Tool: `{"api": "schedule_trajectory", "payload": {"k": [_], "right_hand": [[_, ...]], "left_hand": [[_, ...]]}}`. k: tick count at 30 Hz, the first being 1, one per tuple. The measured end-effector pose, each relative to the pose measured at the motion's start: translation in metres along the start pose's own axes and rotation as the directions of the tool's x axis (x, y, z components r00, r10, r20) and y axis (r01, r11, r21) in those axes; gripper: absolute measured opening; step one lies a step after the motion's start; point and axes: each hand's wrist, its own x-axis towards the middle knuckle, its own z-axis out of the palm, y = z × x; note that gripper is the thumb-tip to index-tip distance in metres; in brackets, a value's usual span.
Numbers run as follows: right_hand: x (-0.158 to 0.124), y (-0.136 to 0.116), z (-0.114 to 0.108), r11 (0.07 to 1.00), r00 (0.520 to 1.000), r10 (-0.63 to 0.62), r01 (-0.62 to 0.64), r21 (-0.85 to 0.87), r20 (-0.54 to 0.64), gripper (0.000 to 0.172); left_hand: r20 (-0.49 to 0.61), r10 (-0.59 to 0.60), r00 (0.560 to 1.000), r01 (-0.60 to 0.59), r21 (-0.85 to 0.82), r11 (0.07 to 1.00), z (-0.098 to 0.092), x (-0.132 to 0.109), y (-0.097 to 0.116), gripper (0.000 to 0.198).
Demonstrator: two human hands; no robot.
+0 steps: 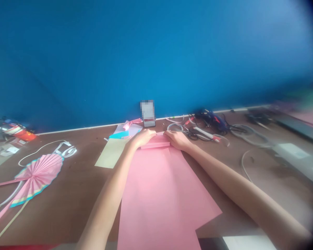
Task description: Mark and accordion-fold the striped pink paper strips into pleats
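A long pink paper sheet (pixel 156 187) lies on the brown table (pixel 75 184), running away from me. Its far end is folded into a narrow pleated band (pixel 156 141). My left hand (pixel 142 138) grips the left end of that band, fingers curled over it. My right hand (pixel 177 139) presses on the band's right end, fingers closed on the fold. Both forearms stretch out over the sheet's sides.
A pleated pink paper fan (pixel 38 177) with a blue rim lies at the left. A pale yellow sheet (pixel 111 154) sits left of the pink one. A phone (pixel 148 114) leans on the blue wall. Scissors, cables and tools (pixel 208 126) clutter the right.
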Motion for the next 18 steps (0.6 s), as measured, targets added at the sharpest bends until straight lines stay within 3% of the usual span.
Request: {"api": "schedule_trajectory", "payload": {"k": [6,11,18], "right_hand": [[0.0013,0.0019,0.0004,0.999,1.0,0.025,-0.024,-0.02,0.013,0.025],[0.002,0.0013,0.0008,0.995,0.998,0.05,-0.046,-0.086,0.036,0.023],[0.0007,0.0011,-0.0014,0.997,0.998,0.067,-0.067,0.03,-0.004,0.028]], "left_hand": [[0.024,0.021,0.999,-0.022,0.05,0.998,-0.0014,-0.0016,0.0067,0.033],[0.114,-0.056,0.992,0.042,0.122,0.992,-0.0066,-0.0041,0.0069,0.038],[0.09,-0.045,0.995,0.032,0.143,0.989,-0.0062,-0.0017,0.0029,0.031]]}}
